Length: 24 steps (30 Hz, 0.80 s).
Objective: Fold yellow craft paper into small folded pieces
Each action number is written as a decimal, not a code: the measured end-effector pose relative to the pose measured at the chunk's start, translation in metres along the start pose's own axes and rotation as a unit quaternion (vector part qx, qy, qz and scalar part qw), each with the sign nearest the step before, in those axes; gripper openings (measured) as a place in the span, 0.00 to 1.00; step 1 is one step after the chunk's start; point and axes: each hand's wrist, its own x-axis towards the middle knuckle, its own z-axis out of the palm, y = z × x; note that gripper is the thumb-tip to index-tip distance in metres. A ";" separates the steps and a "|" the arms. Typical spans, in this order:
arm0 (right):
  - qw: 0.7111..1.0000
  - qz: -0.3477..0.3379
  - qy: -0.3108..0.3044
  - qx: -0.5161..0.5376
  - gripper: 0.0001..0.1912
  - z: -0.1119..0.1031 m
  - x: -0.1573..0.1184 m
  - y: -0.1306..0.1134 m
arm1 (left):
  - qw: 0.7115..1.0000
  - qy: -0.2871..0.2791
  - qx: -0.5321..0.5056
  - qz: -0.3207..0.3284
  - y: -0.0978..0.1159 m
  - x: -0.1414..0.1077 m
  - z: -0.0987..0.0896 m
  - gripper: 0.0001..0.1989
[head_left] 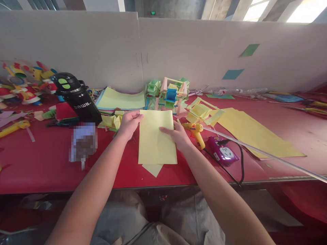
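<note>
A sheet of yellow paper (155, 146) is held upright-looking above the table in front of me. My left hand (130, 124) pinches its upper left edge between thumb and fingers. On the right edge, my right hand (180, 134) grips the sheet, its thumb lying over the front and its fingers partly hidden behind. A smaller pale yellow piece of paper (153, 169) pokes out below the sheet. Just right of my right hand lies a yellow glue gun (196, 134) with a long clear glue stick (255, 146) in it.
A purple power strip (224, 153) with a black cord sits at right, near yellow sheets (255, 136). Paper-and-stick models (171, 95) stand at the back. A black bottle (78, 98) and another yellow glue gun (15, 128) are at left. A partition (76, 44) closes off the back.
</note>
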 end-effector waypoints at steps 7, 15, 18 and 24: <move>0.998 0.020 0.056 0.008 0.12 -0.002 0.006 0.002 | 0.976 0.038 0.191 0.095 0.004 0.001 -0.011 0.08; 0.997 -0.042 0.068 -0.011 0.14 -0.007 0.015 0.012 | 0.953 0.047 0.264 0.141 0.008 0.002 -0.013 0.08; 0.993 -0.078 0.076 -0.039 0.14 -0.009 0.016 0.014 | 0.950 0.044 0.272 0.145 0.007 0.003 -0.015 0.08; 0.989 -0.118 0.081 -0.042 0.16 -0.009 0.015 0.014 | 0.969 0.023 0.218 0.115 0.004 0.006 -0.019 0.09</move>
